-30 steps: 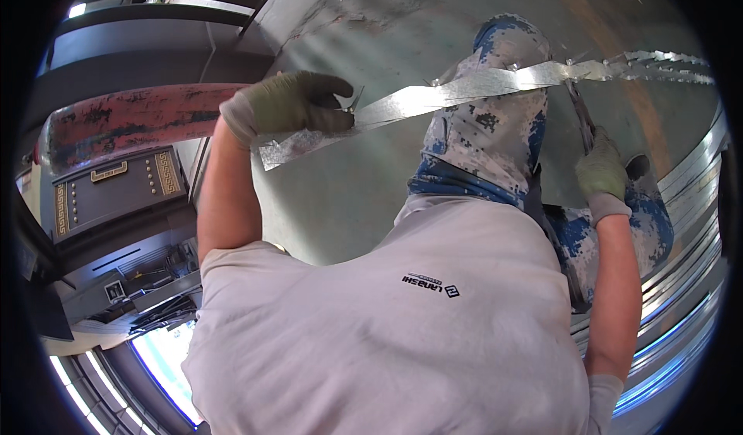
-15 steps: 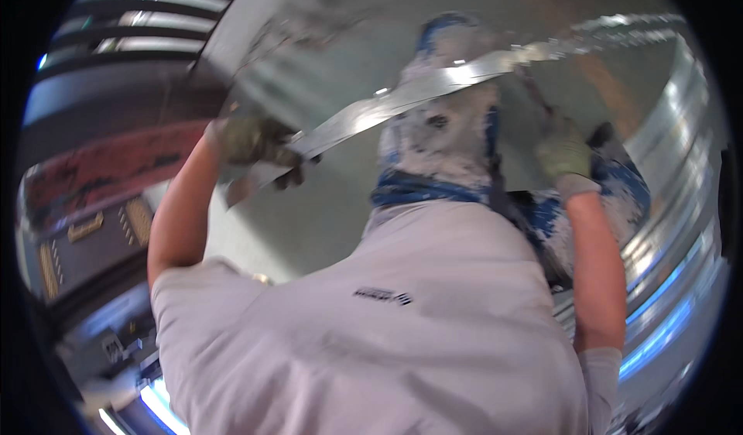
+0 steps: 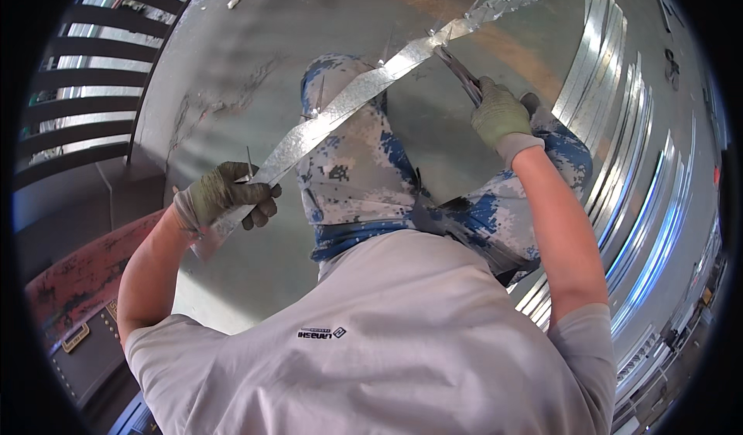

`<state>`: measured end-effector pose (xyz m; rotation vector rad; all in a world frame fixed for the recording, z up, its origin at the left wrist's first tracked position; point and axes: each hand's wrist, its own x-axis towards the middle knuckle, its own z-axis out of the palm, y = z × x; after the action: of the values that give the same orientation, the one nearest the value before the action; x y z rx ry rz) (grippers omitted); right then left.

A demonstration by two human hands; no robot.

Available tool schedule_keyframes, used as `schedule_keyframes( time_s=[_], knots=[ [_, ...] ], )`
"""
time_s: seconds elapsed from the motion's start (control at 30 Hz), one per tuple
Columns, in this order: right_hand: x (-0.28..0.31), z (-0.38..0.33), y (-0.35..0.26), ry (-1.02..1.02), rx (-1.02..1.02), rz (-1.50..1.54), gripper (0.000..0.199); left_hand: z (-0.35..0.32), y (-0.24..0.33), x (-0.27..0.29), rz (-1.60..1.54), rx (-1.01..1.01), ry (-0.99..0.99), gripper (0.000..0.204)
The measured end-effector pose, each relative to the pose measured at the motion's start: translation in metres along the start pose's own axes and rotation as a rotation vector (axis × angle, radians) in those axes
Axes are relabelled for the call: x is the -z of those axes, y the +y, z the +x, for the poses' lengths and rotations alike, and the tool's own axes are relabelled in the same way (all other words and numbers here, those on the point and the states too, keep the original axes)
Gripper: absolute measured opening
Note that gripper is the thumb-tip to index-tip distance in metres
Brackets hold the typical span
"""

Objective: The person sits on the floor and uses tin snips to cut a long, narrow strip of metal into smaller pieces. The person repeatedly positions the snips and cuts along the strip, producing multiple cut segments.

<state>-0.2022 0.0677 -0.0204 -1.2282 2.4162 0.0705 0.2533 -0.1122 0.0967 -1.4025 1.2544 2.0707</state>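
Observation:
A long, shiny sheet-metal strip [image 3: 333, 118] runs slantwise from near left to far right, with several thin spikes or tabs standing up from it. My left hand [image 3: 228, 195], in a green work glove, is closed around the strip close to its near end. Gloved as well, my right hand [image 3: 501, 116] is closed on the handles of a pair of pliers [image 3: 460, 75]. The tool's jaws meet the strip's edge past its middle; whether they bite the metal cannot be made out. Beneath the strip is my knee [image 3: 337, 79] in camouflage trousers.
Many long metal strips and profiles [image 3: 627, 156] lie on the floor at the right. A dark slatted frame [image 3: 93, 71] stands at the far left, with a scuffed red beam [image 3: 85, 272] below it. Grey floor [image 3: 255, 17] stretches ahead, crossed by a brownish band [image 3: 495, 40].
My view has shifted, and the blur is gone. The strip slants more steeply now. Both hands keep their hold, and the pliers' jaws remain at the strip.

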Motion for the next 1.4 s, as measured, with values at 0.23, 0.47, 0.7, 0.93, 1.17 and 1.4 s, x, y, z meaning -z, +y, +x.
schedule_keyframes(
  time_s=[0.23,0.47,0.7,0.93,1.17,1.4],
  knots=[
    [-0.029,0.033,0.008,-0.145,-0.003,-0.035,0.050,0.033,-0.004,-0.009,-0.043,0.030,-0.050,0.036],
    [-0.071,0.024,0.044,-0.415,-0.071,0.586,0.037,0.041,0.015,-0.015,0.066,0.070,-0.028,0.035],
    [-0.080,-0.006,0.022,-0.685,-0.002,1.055,0.035,0.041,0.018,-0.011,0.073,0.056,-0.035,0.035],
    [-0.072,-0.003,0.007,-0.695,-0.042,1.065,0.035,0.048,0.011,-0.011,0.048,0.058,-0.031,0.035],
    [-0.085,0.004,0.016,-0.699,0.019,1.087,0.036,0.047,0.017,-0.019,0.030,0.075,-0.014,0.035],
    [-0.071,0.005,0.011,-0.700,0.039,0.997,0.037,0.047,0.013,-0.015,0.022,0.086,-0.005,0.037]
  ],
)
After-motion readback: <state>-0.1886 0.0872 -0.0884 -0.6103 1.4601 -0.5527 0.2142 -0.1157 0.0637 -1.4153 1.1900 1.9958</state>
